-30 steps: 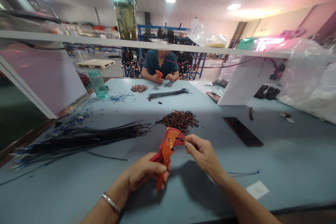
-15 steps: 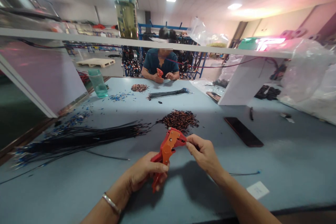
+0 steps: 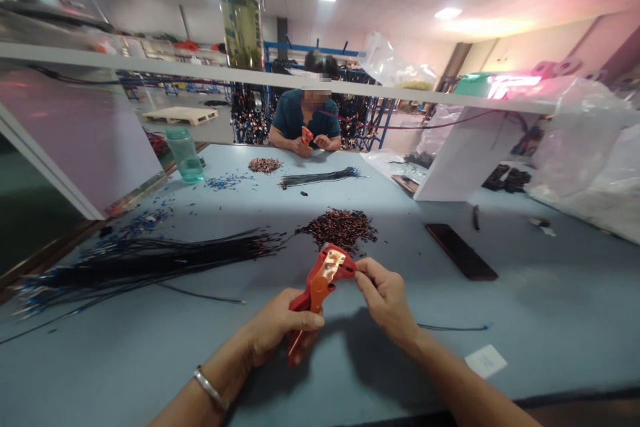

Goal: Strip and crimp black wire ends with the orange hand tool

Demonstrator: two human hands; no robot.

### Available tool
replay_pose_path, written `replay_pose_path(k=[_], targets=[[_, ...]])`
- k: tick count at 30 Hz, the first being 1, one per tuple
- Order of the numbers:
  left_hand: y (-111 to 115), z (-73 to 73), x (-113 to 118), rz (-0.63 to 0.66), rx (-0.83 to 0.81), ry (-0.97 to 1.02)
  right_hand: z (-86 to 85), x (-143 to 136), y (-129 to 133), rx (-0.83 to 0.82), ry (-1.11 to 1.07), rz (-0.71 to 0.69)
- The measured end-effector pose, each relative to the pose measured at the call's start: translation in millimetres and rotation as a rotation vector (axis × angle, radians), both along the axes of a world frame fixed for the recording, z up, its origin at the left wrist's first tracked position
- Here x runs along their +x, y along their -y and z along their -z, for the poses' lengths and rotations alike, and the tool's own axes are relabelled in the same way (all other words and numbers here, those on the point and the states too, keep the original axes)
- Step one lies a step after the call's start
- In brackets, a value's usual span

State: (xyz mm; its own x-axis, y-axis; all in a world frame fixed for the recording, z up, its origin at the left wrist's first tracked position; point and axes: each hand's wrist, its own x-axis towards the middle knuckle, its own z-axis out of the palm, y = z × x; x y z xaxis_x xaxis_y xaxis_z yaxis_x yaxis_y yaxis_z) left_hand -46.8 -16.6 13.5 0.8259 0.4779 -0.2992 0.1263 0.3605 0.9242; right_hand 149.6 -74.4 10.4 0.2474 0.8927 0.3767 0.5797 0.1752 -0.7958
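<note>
My left hand [image 3: 285, 323] is wrapped round the handles of a red and orange wire stripper [image 3: 320, 283], held upright above the table with its head tipped to the right. At the stripper's jaws, the thumb and forefinger of my right hand [image 3: 385, 297] pinch the end of a black wire. Most of that wire is hidden by the hand; a black length with a blue tip [image 3: 450, 328] comes out beyond my right wrist. Just behind the stripper lies a pile of small black and copper-coloured cut pieces [image 3: 343, 228].
A bundle of black wires [image 3: 190, 259] lies left, near scattered blue bits [image 3: 143, 223]. On the right are a dark phone [image 3: 461, 252] and a white card [image 3: 486, 361]. A shelf [image 3: 395, 95] spans the table. Opposite sits a person [image 3: 305, 117] with a similar tool.
The view has shifted slightly. Both hands keep nearly the same pose at the stripper, and the blue-tipped wire by my right wrist lies a little further left.
</note>
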Motion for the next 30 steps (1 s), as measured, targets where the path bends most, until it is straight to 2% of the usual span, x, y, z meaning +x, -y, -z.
replay_pose_path(k=[5,11,23,27,30], targets=[[1,0.1,0,-0.003,0.015,-0.005,-0.9,-1,1,-0.015,-0.014,-0.001],[1,1.9,1,-0.078,-0.025,-0.036,-0.9,-1,0,-0.022,-0.026,-0.006],[0,2.3,-1,-0.081,0.014,0.023,-0.9,0,-4,-0.038,-0.048,-0.032],[1,1.0,-4,-0.076,-0.043,0.077,-2.6,1,-4,-0.034,-0.049,-0.031],[-3,-5.2,-10,-0.163,-0.151,0.203,-3.2,3,-6,-0.055,-0.069,0.019]])
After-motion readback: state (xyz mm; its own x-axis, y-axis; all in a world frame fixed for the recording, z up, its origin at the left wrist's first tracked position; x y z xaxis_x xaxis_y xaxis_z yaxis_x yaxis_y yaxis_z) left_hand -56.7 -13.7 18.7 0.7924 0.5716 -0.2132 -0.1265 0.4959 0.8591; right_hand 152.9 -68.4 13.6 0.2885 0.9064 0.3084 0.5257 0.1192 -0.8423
